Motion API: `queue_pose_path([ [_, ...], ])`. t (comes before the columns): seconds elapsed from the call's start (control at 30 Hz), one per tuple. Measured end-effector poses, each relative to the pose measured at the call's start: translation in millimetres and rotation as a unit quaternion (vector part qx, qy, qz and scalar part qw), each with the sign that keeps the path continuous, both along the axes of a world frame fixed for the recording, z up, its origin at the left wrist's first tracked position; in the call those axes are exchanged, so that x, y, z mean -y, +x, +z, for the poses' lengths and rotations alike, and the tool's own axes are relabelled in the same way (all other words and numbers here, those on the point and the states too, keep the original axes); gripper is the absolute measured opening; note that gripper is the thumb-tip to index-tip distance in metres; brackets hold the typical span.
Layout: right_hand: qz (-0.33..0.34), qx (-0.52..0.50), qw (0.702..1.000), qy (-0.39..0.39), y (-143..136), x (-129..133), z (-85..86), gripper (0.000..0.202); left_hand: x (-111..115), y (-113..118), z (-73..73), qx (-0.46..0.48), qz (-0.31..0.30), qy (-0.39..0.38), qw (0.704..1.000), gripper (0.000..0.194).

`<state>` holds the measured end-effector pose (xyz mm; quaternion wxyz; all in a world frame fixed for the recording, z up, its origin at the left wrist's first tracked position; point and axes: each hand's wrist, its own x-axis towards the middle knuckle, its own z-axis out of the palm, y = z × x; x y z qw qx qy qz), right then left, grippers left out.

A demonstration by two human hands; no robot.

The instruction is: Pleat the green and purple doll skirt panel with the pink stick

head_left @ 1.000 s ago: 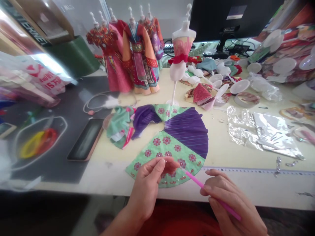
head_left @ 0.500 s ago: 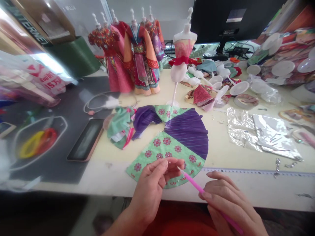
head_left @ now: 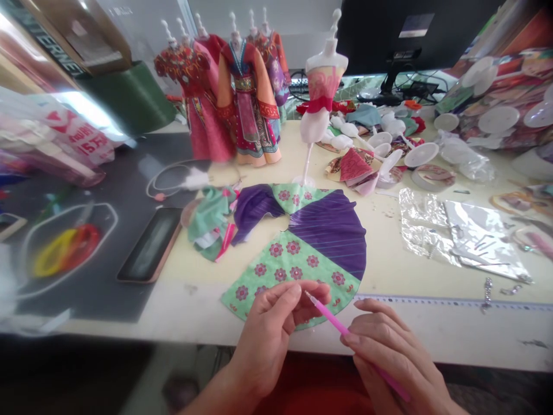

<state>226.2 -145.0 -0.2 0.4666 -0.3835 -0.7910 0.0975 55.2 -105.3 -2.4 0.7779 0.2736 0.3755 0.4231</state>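
Pen [head_left: 332, 319] is the item being inspected, sitting above the near edge of the table [head_left: 389, 259], toward 5 o'clock of the cloth [head_left: 298, 248]. The table is supporting that cloth, which is lying fanned out, its flowered green panel facing 6 o'clock. The left hand [head_left: 270, 325] is appearing over this panel's lower part, thumb lying along a curled forefinger; whether the tips are pressing together or pinching something small, I cannot tell. The right hand [head_left: 391, 346], toward 3 o'clock of the left, is pinching the pen between its fingertips. By judgement, the pen is weighing little and staying stiff, its smooth barrel perhaps slipping; mid-barrel is seeming the sound place to hold. Its long axis is running from about 4:30 to 10:30. The pale tip [head_left: 309, 295] is pointing toward 10:30, at the left hand's curled fingers; contact is going unconfirmed.
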Motion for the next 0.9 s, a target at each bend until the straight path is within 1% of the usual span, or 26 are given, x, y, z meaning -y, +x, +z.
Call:
queue_pose_path([
  [0.07, 0.0, -0.004, 1.0, 0.002, 1.8, -0.2, -0.4, 0.038, -3.0, 0.3, 0.0, 0.012, 0.017, -0.023, 1.0, 0.025],
  [0.17, 0.002, -0.01, 1.0, 0.004, 10.0, 1.1, -2.7, 0.037, -10.0, -3.0, 0.4, 0.022, 0.071, -0.051, 0.996, 0.023],
  [0.23, -0.003, -0.009, 1.0, 0.003, 17.4, 3.5, -4.5, 0.038, -13.5, -7.5, 1.4, 0.018, 0.104, -0.048, 0.993, 0.021],
  [0.3, -0.014, -0.008, 1.0, 0.002, 23.8, 6.8, -5.3, 0.039, -14.4, -11.9, 2.9, 0.01, 0.119, -0.032, 0.992, 0.021],
  [0.4, -0.035, -0.008, 0.999, -0.004, 28.8, 13.2, -3.7, 0.04, -11.4, -15.3, 4.1, -0.001, 0.115, -0.017, 0.993, 0.022],
  [0.47, -0.036, -0.006, 0.999, -0.01, 30.2, 18.4, -1.7, 0.039, -8.3, -16.0, 3.6, -0.012, 0.113, -0.011, 0.993, 0.021],
  [0.57, -0.01, 0.011, 0.999, -0.035, 32.0, 28.0, -0.8, 0.035, -3.5, -18.2, 1.2, -0.041, 0.112, 0.003, 0.993, 0.021],
  [0.7, 0.037, 0.039, 0.996, -0.067, 32.5, 39.9, -4.9, 0.026, 3.6, -25.3, -1.9, -0.103, 0.105, 0.052, 0.988, 0.022],
  [0.8, 0.042, 0.06, 0.994, -0.082, 29.2, 43.9, -6.0, 0.017, 8.6, -29.3, -2.6, -0.139, 0.098, 0.072, 0.983, 0.022],
  [0.9, 0.043, 0.077, 0.993, -0.08, 24.7, 43.9, -2.2, 0.012, 11.2, -29.6, -1.6, -0.153, 0.093, 0.079, 0.981, 0.023],
])
